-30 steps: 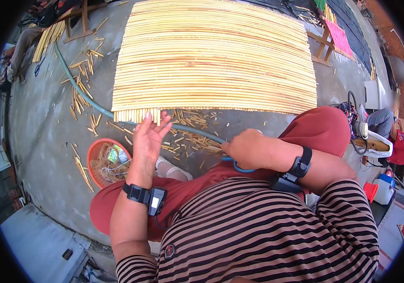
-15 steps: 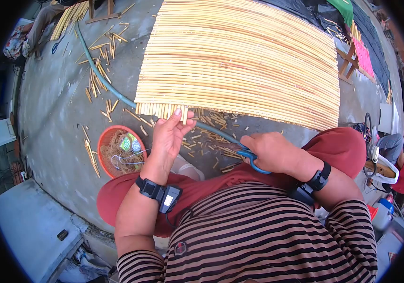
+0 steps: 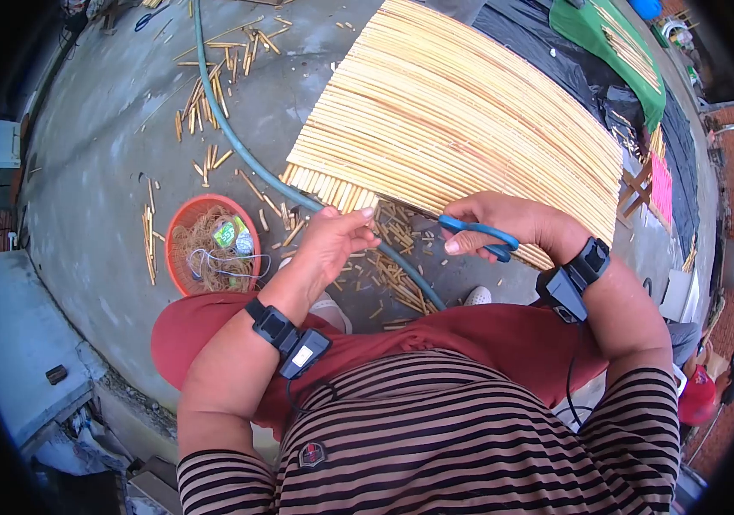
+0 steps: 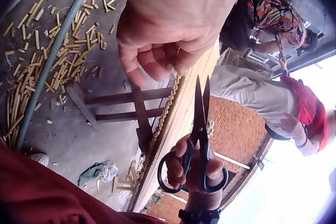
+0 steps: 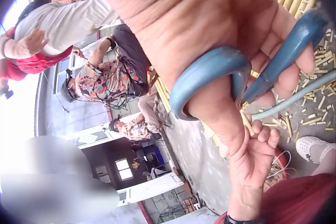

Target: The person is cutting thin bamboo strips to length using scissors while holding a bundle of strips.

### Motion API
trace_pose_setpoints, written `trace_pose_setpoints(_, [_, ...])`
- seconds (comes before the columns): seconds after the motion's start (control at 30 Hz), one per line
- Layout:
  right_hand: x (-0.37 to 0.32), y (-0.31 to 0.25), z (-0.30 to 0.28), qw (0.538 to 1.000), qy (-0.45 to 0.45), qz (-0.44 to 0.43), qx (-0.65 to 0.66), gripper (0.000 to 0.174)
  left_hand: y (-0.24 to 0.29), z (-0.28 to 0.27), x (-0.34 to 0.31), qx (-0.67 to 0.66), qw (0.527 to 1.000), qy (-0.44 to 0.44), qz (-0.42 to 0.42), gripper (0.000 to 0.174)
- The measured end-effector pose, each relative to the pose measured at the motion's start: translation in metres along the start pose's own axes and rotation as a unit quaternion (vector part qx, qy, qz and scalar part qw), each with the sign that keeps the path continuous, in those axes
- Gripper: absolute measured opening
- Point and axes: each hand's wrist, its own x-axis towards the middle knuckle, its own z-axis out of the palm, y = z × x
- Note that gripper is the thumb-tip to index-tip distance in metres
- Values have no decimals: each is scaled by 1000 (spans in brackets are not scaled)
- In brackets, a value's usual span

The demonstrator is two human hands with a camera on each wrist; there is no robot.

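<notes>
A mat of thin yellow sticks [image 3: 461, 129] stretches away in front of the person, with a row of short stick ends [image 3: 332, 187] along its near left edge. The left hand [image 3: 328, 245] pinches at the right end of that row, thumb uppermost and fingers curled beneath. Close to the mat's near edge, the right hand [image 3: 513, 215] grips blue-handled scissors [image 3: 491, 230], thumb and fingers through the loops. In the left wrist view the dark scissor blades [image 4: 199, 111] stand slightly apart, pointing toward the left hand [image 4: 173, 29].
Left of the legs stands an orange basket [image 3: 175, 266] with string and small packets. A green hose [image 3: 251, 159] crosses the concrete floor among scattered cut pieces [image 3: 405, 287]. A wooden trestle [image 4: 126, 98] shows under the mat. Other people, one in a red vest [image 4: 310, 103], are beyond it.
The view has turned, so the mat now slants down to the right. The right hand has lifted with the scissors from near the lap to the mat's edge. The left hand stays by the stick ends.
</notes>
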Motion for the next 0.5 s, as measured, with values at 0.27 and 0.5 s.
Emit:
trace_pose_setpoints(0.27, [13, 14, 2, 999, -18, 21, 36, 36, -1, 3, -1, 15, 1000, 28, -1, 14])
trace_pose_setpoints(0.5, [12, 7, 3, 999, -9, 41, 18, 36, -2, 1, 1, 25, 999, 45, 1, 14])
